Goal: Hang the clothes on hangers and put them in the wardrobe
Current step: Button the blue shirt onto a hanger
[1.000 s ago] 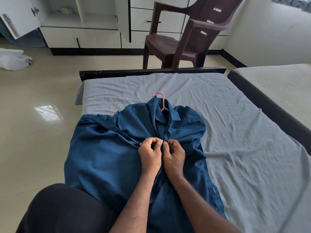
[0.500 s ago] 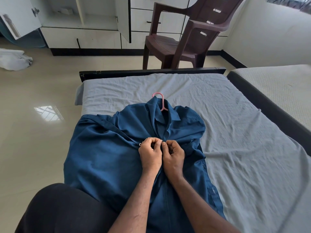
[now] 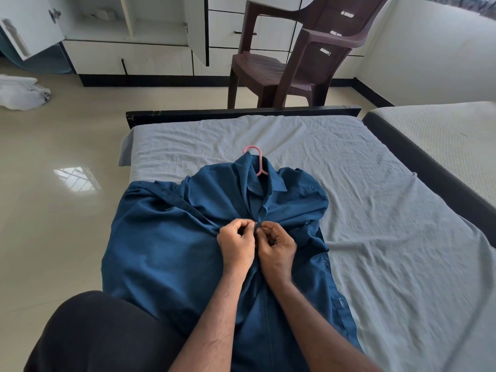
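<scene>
A dark blue shirt (image 3: 166,251) lies spread on the bed (image 3: 389,251) with its collar pointing away from me. A pink hanger (image 3: 257,159) is inside it; only its hook sticks out past the collar. My left hand (image 3: 236,245) pinches the left edge of the shirt's front opening below the collar. My right hand (image 3: 277,247) pinches the right edge right beside it. The fingertips of both hands meet at the placket. The white wardrobe (image 3: 128,30) stands across the floor with a door open.
A brown plastic chair (image 3: 290,57) stands just beyond the bed's dark footboard (image 3: 241,114). A second mattress (image 3: 442,140) lies to the right. White cloth (image 3: 21,93) sits on the tiled floor at the left. My dark-clothed knee (image 3: 102,334) is at the lower left.
Both hands stay at the shirt's placket below the collar; their fingers have shifted slightly while working the two front edges together. The shirt and hanger have not moved.
</scene>
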Motion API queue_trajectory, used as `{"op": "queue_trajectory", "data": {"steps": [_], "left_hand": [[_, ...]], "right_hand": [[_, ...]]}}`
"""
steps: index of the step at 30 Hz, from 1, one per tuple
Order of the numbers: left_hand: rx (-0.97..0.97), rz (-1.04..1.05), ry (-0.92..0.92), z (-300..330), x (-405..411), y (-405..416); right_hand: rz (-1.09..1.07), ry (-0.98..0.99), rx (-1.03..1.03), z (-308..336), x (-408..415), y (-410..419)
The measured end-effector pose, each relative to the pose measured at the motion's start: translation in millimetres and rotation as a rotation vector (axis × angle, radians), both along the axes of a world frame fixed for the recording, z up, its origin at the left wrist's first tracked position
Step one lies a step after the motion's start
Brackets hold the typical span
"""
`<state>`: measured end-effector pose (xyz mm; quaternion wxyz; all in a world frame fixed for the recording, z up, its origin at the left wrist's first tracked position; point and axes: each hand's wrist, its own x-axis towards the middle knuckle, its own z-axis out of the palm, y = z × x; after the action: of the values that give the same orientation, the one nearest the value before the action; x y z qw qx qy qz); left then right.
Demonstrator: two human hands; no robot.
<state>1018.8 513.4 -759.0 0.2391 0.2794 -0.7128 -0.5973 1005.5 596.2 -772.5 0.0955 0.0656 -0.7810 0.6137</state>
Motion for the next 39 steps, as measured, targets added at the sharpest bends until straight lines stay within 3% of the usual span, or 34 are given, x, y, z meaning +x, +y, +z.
{"op": "queue_trajectory", "data": {"steps": [4,12,15,19,24,29,33,37,39], "left_hand": [[0.053,-0.017,0.012,2.3,2.1,-1.0],[-0.093,-0.070,-0.027,-0.8,3.5,0.8],[-0.034,-0.060,-0.009,1.3,3.1,0.5],[0.081,-0.047,-0.017,3.6,0.8,-1.4],[0.082,-0.079,-0.035,2.6,0.4,-3.1],[-0.038,-0.172,-0.021,2.2,5.3,-6.0],[-0.337,-0.231,-0.012,0.6,4.8,-8.7],[-0.542,-0.052,0.093,7.9,7.2,-26.2],[-0.642,0.036,0.040,8.8,11.5,-39.6]], "right_hand": [[-0.005,0.003,0.028,4.1,1.6,-1.3],[-0.007,-0.020,0.052,3.1,2.1,-2.5],[-0.004,-0.003,0.033,3.2,1.9,-2.7],[0.052,-0.036,-0.054,2.2,-0.4,-0.1],[0.158,-0.183,-0.226,9.1,-1.7,4.6],[0.227,-0.338,-0.317,11.1,-9.0,11.4],[0.239,-0.347,-0.334,12.3,-10.2,11.0],[0.163,-0.310,-0.365,13.2,-8.6,11.1],[0.157,-0.296,-0.313,10.8,-8.6,11.5]]}}
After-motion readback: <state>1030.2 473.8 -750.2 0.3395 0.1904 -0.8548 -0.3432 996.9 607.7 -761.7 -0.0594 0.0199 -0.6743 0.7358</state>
